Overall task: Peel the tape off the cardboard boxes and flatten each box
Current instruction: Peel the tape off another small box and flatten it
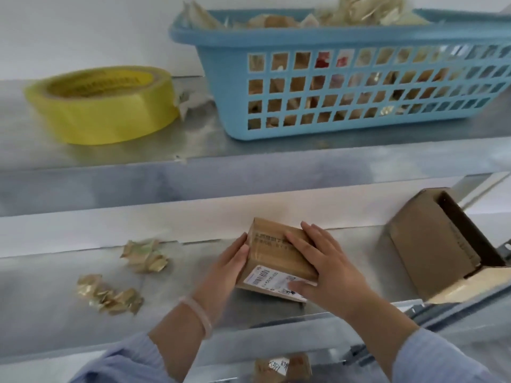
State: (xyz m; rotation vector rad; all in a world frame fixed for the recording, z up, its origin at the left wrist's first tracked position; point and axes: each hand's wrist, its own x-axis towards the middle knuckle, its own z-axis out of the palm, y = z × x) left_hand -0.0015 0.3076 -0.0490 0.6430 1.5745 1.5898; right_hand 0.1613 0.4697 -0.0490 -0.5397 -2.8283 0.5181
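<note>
a small cardboard box [276,252], at the middle of the bench [55,286], is gripped at its 9 o'clock side by the left hand [232,269] and clasped over its top by the right hand [329,269], crumpled tape wads [145,255] being seen at its 9 o'clock and an open box [431,244] at 3 o'clock.

On upper shelf [138,153]: tape roll [102,106] L of basket [331,40]; below: box [272,258], wads [145,255] L.

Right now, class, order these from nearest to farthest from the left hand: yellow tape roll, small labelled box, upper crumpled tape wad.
1. small labelled box, in the left hand.
2. upper crumpled tape wad, leftward, lower shelf.
3. yellow tape roll, upper shelf, far left.
</note>
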